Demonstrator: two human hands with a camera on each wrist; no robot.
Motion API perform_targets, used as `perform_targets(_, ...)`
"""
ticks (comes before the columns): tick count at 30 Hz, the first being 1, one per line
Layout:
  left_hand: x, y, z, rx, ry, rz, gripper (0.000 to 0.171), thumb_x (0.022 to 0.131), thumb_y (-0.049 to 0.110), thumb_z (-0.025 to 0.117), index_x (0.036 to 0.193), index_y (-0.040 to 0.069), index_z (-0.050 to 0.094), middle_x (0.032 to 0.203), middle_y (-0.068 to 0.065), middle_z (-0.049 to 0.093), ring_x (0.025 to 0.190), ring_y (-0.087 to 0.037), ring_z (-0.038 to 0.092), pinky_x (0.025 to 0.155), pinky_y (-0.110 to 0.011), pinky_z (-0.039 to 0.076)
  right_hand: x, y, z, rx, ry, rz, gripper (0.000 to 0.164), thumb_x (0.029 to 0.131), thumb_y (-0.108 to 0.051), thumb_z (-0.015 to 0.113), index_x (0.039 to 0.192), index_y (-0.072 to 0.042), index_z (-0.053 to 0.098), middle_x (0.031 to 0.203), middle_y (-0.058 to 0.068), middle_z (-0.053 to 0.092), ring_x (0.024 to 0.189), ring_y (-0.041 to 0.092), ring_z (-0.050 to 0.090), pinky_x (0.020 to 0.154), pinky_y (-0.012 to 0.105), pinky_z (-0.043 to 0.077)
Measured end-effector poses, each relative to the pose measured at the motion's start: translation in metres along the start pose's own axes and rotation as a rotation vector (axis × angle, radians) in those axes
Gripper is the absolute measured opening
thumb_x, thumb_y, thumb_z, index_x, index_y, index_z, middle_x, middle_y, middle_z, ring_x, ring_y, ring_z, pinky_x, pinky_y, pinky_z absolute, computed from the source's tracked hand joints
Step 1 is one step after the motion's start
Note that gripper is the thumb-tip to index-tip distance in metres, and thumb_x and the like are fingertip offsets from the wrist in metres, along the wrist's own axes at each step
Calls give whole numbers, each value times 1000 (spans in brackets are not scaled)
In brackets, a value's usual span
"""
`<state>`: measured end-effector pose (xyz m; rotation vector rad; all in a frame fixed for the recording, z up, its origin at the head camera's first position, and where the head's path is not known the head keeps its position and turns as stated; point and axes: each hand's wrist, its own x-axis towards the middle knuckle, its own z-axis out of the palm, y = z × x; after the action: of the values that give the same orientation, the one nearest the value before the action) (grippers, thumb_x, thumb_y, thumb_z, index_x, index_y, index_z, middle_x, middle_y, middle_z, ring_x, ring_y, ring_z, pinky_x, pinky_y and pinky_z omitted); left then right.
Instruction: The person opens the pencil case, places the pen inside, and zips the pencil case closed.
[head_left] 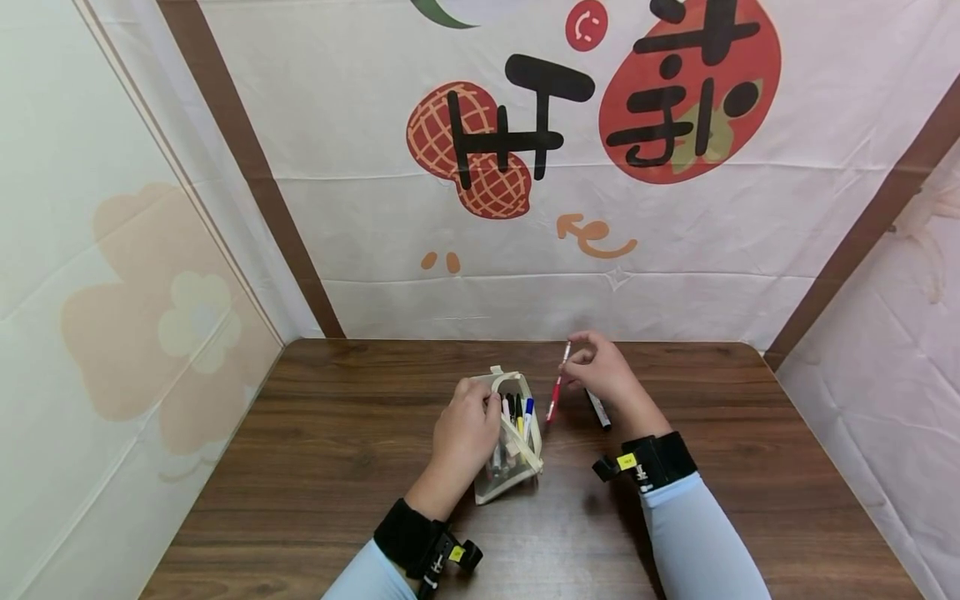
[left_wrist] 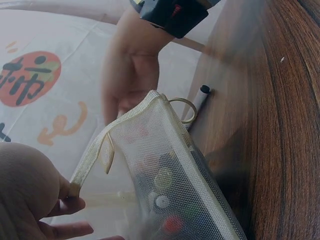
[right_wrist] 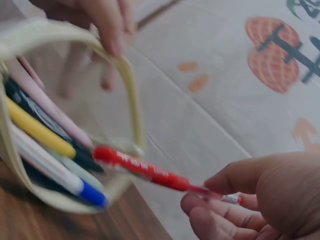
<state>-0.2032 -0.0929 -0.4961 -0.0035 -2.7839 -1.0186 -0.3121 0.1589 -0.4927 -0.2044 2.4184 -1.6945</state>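
My left hand [head_left: 468, 425] pinches the rim of a cream mesh pencil case [head_left: 504, 479] and keeps its mouth spread. Inside lie several pens, among them a yellow pen [right_wrist: 42, 129], a pink pen [right_wrist: 52, 105] and a white one with a blue cap [right_wrist: 55, 165]. Just right of the case, my right hand [head_left: 606, 379] holds a red pen [right_wrist: 145, 167] between thumb and fingers. Its red end points at the opening, overlapping the rim in the right wrist view. The left wrist view shows the case's mesh side [left_wrist: 165, 190] from close by.
A white marker with a black cap [head_left: 598, 410] lies on the brown wooden table [head_left: 337, 467], under and beside my right hand. A printed white cloth [head_left: 360, 225] hangs behind the table, with more cloth at both sides.
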Motion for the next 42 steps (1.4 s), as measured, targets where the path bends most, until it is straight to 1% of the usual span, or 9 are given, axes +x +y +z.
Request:
perform_targets(6,2,0,0,6,9,-1,24,116,25,60,112,7,76,136,-15,68,78,-28,68,65,-44,55,-2,-9,31,88,-86,-19,55,106,-2,73,156,-3,50,112,25,83,90,26,83,95,62,68)
perform_targets(10,3,1,0,11,7,-4,25,116,25,60,113,6,76,134,-15,68,78,-28,68,64,-44,54,-3,-11,44,94,-149,-16,53,103,-1,77,150,-2,53,105,18,85,89,31,83,89,57,70)
perform_targets(17,3,2,-1,13,16,-3,25,115,25,60,115,6,76,133,-15,68,76,-28,67,63,-43,53,-4,-11,55,81,-257,-15,45,105,0,74,147,3,58,104,18,85,83,22,83,83,52,70)
perform_targets(21,3,1,0,15,19,-2,25,115,25,60,115,6,76,133,-16,68,76,-27,66,62,-42,53,-5,-10,59,77,-292,-15,39,106,1,73,145,3,65,105,18,85,86,24,84,83,51,71)
perform_targets(25,3,0,0,13,18,-2,26,115,24,60,115,5,76,133,-16,68,75,-26,64,61,-41,51,-6,-9,62,73,-312,-14,43,105,3,72,147,3,66,103,18,85,88,26,85,83,48,71)
perform_targets(30,3,0,0,3,9,-5,27,116,25,59,117,5,77,133,-16,67,74,-25,63,62,-39,50,-6,-8,62,36,-309,-32,46,104,3,72,149,4,65,104,23,85,89,25,85,84,46,71)
perform_targets(34,4,1,0,4,9,-3,27,116,27,59,116,5,76,131,-15,67,74,-25,62,62,-39,49,-4,-7,56,-16,-286,-35,38,106,0,72,143,5,67,108,25,85,89,28,85,85,49,71)
perform_targets(37,4,1,-1,9,11,-2,27,116,28,59,114,7,76,130,-14,67,74,-24,62,62,-39,50,-3,-7,46,-57,-222,-18,29,107,-5,72,135,5,71,106,23,84,85,30,84,83,53,71)
perform_targets(42,3,1,-2,-3,7,-2,26,117,26,59,112,7,75,130,-16,67,69,-22,59,60,-38,48,1,-4,23,-92,-103,18,30,110,-14,73,133,4,72,109,26,82,84,28,82,82,55,70)
